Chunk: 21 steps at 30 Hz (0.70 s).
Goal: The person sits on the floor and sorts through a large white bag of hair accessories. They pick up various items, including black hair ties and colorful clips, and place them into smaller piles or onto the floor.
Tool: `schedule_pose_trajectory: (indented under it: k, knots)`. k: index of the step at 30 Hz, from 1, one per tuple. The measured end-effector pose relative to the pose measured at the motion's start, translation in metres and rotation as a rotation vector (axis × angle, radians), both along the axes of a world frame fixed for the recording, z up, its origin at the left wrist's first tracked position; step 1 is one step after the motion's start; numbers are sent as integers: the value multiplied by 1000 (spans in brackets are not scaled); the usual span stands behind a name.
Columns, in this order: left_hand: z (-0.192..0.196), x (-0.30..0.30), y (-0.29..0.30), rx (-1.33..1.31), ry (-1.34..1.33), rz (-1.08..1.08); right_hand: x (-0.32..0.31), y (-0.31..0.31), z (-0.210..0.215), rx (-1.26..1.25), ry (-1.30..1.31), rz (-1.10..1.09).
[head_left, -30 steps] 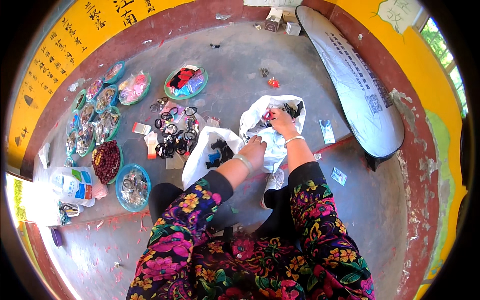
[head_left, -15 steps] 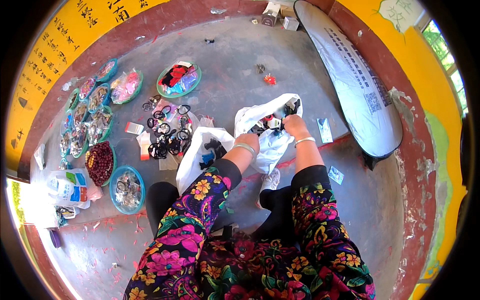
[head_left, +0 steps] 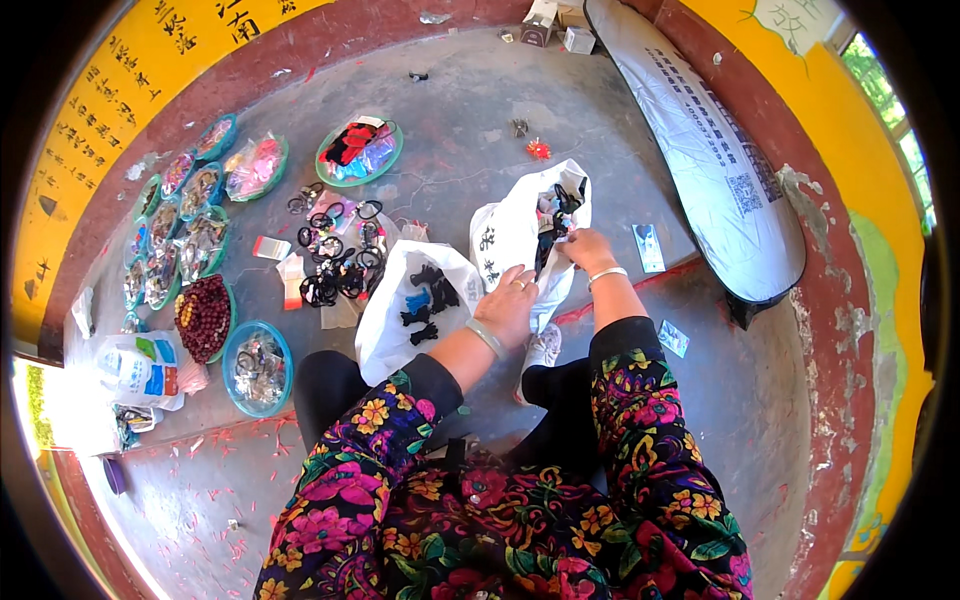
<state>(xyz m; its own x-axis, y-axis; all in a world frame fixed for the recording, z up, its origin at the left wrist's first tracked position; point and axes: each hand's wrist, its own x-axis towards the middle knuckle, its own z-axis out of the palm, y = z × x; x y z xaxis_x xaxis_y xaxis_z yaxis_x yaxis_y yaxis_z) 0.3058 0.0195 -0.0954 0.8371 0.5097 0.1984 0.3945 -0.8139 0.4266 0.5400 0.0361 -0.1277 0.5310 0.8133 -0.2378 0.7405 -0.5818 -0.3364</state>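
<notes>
A white bag (head_left: pixel 508 222) with dark marks on its side stands tilted in front of me, its mouth narrowed to a slit. Inside it show black hair ties and small coloured pieces (head_left: pixel 562 200). My right hand (head_left: pixel 588 252) is closed on the right rim of this bag. Lower on its near side, my left hand (head_left: pixel 506 306) grips the bag with bent fingers; its fingertips are partly hidden. Beside my left wrist, a second white bag (head_left: pixel 385 325) lies open with black and blue bundles (head_left: pixel 425 300) in it.
Left of the bags lies a spread of black hair ties (head_left: pixel 340 270) and cards. Baskets of packaged trinkets (head_left: pixel 200 190), a green tray (head_left: pixel 360 155) and a blue basin (head_left: pixel 257 370) stand further left. A long silver board-shaped case (head_left: pixel 700 150) lies right. Small packets (head_left: pixel 648 248) lie nearby.
The held bag's mouth has gone from wide to narrow, and its marked side now faces me. My left hand has shifted down and right from the rim, uncovering more of the second bag.
</notes>
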Motion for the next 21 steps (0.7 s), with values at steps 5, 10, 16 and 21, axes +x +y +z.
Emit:
schedule_pose_trajectory:
  k: [5,10,16,21]
  knots:
    - [25,-9,-10,28,60,-144,-27,11,28,199,96,136]
    - [32,-6,-8,95,132,-322,-28,4,16,-227,-203,277]
    - [48,-17,5,151,147,-61,-25,-11,57,-368,-212,55]
    - [33,-25,11,117,42,67,-12,-12,63,-55,-216,-64]
